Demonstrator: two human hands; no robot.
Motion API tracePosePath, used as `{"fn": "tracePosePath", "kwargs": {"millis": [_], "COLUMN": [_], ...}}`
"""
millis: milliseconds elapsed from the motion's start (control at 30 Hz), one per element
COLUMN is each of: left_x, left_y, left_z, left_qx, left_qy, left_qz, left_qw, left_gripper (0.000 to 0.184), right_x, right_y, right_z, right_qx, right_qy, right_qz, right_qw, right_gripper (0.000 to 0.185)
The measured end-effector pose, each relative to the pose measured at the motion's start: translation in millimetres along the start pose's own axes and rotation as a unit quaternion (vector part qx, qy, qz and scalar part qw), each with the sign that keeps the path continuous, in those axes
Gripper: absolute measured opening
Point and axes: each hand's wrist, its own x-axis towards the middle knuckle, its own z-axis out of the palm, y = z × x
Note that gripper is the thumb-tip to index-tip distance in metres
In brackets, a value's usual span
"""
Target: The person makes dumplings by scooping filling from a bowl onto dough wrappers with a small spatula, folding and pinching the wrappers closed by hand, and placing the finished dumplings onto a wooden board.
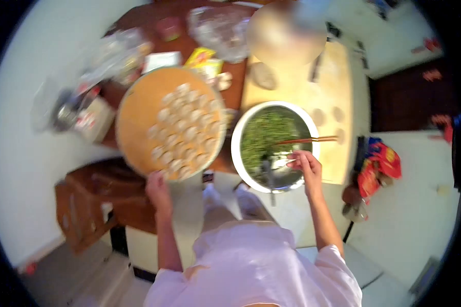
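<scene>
One round tray (137, 115), eleven o'clock: twenty-plus pale dumplings (182, 124), open surface toward nine; your left hand (159, 190) at its six-o'clock rim, grip indiscernible. One white-rimmed bowl (236, 148), one o'clock: chopped green filling (266, 130), two chopsticks (312, 139); your right hand (308, 166) at its four-o'clock edge, fingertips together, contents unclear.

- Your 11 o'clock: tray (138, 112), dumplings (190, 134) on it.
- Your 1 o'clock: bowl (236, 148), filling (264, 134) and chopsticks (312, 139) in it.
- Beyond bowl: board (294, 82), dough lump (263, 75) on it.
</scene>
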Motion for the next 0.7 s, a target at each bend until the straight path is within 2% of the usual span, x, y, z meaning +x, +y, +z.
{"fn": "tracePosePath", "kwargs": {"millis": [33, 67, 100, 133, 167, 200, 233, 367, 433, 533, 633, 700], "left_x": [1, -3, -3, -4, -2, -3, -4, 8, 13, 20, 18, 14], "left_y": [-1, -14, -12, -13, -1, 7, 13, 59, 86, 136, 180, 215], "left_z": [2, 7, 5, 5, -2, -3, -5, -8, 0, 23, 57, 81], "left_qx": [0.034, 0.031, -0.003, 0.014, -0.004, 0.005, 0.017, 0.062, 0.0, -0.06, -0.088, -0.12], "left_qy": [-0.022, -0.025, -0.01, -0.024, -0.057, -0.048, -0.038, -0.003, -0.01, -0.033, -0.055, -0.087], "left_qz": [-0.058, -0.071, -0.012, -0.012, -0.051, -0.046, -0.043, 0.007, 0.06, 0.138, 0.216, 0.245], "left_qw": [0.998, 0.997, 1.0, 1.0, 0.997, 0.998, 0.998, 0.998, 0.998, 0.988, 0.971, 0.958], "left_gripper": [0.009, 0.008, 0.012, 0.014, 0.014, 0.015, 0.017, 0.023, 0.022, 0.02, 0.021, 0.021], "right_x": [5, 10, 19, 31, 43, 58, 72, 127, 147, 164, 173, 169], "right_y": [5, 13, 26, 41, 52, 70, 89, 157, 164, 159, 159, 162], "right_z": [-22, -49, -81, -111, -138, -166, -192, -277, -290, -298, -302, -308], "right_qx": [0.009, 0.021, -0.001, -0.019, -0.034, -0.078, -0.14, -0.415, -0.503, -0.533, -0.48, -0.47], "right_qy": [0.051, 0.1, 0.145, 0.185, 0.221, 0.249, 0.264, 0.316, 0.327, 0.252, 0.212, 0.196], "right_qz": [-0.013, -0.027, -0.038, -0.044, -0.026, -0.004, -0.028, -0.094, -0.153, -0.088, 0.093, 0.083], "right_qw": [0.999, 0.994, 0.989, 0.982, 0.974, 0.965, 0.954, 0.848, 0.785, 0.803, 0.846, 0.856], "right_gripper": [0.03, 0.029, 0.028, 0.028, 0.025, 0.023, 0.021, 0.025, 0.03, 0.039, 0.04, 0.036]}}
